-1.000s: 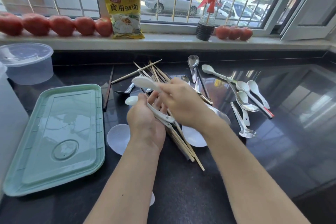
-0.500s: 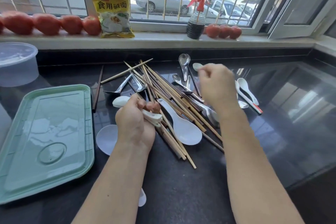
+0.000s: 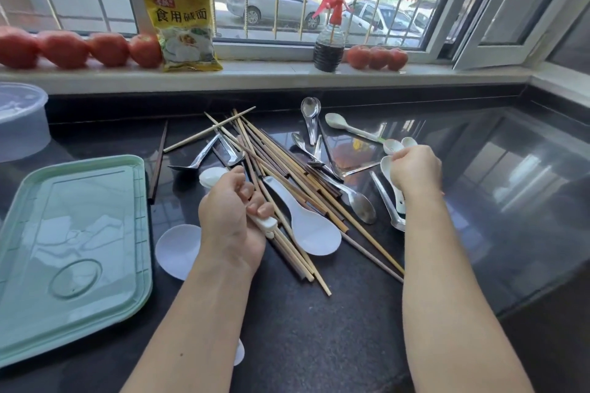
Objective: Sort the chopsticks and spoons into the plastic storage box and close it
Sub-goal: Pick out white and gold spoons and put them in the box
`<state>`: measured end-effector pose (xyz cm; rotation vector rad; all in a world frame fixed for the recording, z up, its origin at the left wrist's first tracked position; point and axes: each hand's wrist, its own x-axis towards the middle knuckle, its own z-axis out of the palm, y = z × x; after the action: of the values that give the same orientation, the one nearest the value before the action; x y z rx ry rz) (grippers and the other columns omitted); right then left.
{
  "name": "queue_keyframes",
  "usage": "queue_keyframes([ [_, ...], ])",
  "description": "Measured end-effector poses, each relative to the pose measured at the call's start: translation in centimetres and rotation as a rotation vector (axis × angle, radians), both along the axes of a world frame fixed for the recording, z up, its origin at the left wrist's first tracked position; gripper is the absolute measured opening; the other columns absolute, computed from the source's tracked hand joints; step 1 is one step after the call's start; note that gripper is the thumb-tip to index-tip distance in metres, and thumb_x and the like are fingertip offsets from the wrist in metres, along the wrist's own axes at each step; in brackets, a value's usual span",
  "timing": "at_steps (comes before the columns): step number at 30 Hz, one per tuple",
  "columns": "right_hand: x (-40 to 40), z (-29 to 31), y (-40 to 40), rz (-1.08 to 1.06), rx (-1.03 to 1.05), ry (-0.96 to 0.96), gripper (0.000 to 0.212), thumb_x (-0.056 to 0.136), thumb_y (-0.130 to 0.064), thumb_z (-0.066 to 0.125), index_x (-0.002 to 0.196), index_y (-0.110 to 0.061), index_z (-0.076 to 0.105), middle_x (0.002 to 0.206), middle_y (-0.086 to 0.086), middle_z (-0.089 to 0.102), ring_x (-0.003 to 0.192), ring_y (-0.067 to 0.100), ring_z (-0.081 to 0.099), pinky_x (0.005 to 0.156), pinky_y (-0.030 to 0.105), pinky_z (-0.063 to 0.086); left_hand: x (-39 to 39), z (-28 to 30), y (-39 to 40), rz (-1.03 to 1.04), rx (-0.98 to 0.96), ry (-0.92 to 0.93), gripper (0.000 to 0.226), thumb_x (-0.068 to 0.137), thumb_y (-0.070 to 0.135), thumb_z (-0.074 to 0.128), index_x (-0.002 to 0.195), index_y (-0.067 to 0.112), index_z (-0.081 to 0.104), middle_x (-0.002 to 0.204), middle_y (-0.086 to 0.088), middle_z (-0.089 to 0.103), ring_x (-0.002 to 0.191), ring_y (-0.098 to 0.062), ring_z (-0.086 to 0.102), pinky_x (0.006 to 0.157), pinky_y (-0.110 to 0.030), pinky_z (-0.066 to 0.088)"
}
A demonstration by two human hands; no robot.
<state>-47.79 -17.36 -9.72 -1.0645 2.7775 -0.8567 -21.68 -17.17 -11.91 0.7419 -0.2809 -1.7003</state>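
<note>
Near edge: both forearms come in over the dark countertop (image 3: 319, 344). A bit of white plastic shows under the left forearm; can't tell what it is.

Near left: green lid (image 3: 73, 249) lies flat on the counter, well left of the pile. The storage box body itself isn't clearly visible.

Left hand (image 3: 231, 220) is closed around a bundle of white spoons (image 3: 265, 223): handles poke out on the near-right side of the fist, one bowl sticks out on the far side by the thumb. The hand sits over the near-left end of the chopsticks (image 3: 287, 175). Just left of the wrist, a round white spoon bowl (image 3: 177, 250) lies on the counter.

Just right of the left hand, a large white rice spoon (image 3: 306, 226) lies among the chopsticks, bowl toward the near side. The chopsticks fan out diagonally from far-left to near-right, light bamboo and dark ones mixed, loose on the counter. One dark chopstick (image 3: 158, 163) lies apart, beside the lid's far-right corner.

Right hand (image 3: 415, 169) is closed on small white spoons (image 3: 391, 175) at the right of the pile, bowls pointing far, handles near. Exact count unclear.

Mid to far: metal spoons (image 3: 357, 201) are scattered between and beyond the hands, some under chopsticks. A pale spoon (image 3: 348, 126) lies far right.

Far left: clear plastic tub (image 3: 22, 124) at the frame edge. On the windowsill (image 3: 271, 76): tomatoes (image 3: 105, 49), a yellow packet (image 3: 183, 25), a spray bottle (image 3: 329, 38).
</note>
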Motion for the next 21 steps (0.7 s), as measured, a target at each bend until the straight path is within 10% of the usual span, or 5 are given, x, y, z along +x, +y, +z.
queue_keyframes([
  [7,-0.1,-0.6,0.2,-0.041,0.156,-0.099,0.035,0.101,-0.021,0.045,0.131,-0.004,0.054,0.123,0.02,0.061,0.117,0.039,0.055,0.078,0.04,0.032,-0.1,0.7,0.4,-0.06,0.028,-0.021,0.004,0.1,0.011,0.051,0.1,0.015,0.053,0.058,0.005,0.031,0.044,-0.008,0.026,0.037,-0.02,0.027],
  [14,0.4,0.0,0.6,-0.046,0.106,-0.09,0.04,0.1,-0.012,0.05,0.138,0.0,0.05,0.143,0.019,0.051,0.129,0.04,0.049,0.102,0.046,0.039,0.0,0.7,0.7,-0.113,0.025,0.025,0.027,0.104,0.039,0.044,0.112,0.014,0.051,0.06,0.005,0.033,0.047,-0.009,0.027,0.042,-0.02,0.026],
  [21,6.8,3.0,-0.2,0.437,-0.385,-0.128,0.026,0.1,-0.012,0.047,0.116,-0.022,0.065,0.1,0.004,0.064,0.062,0.018,0.072,0.054,0.028,0.056,-0.9,0.7,1.0,-0.197,-0.086,-0.133,0.034,0.106,0.047,0.043,0.096,0.015,0.05,0.065,0.002,0.04,0.051,-0.011,0.034,0.048,-0.026,0.033],
])
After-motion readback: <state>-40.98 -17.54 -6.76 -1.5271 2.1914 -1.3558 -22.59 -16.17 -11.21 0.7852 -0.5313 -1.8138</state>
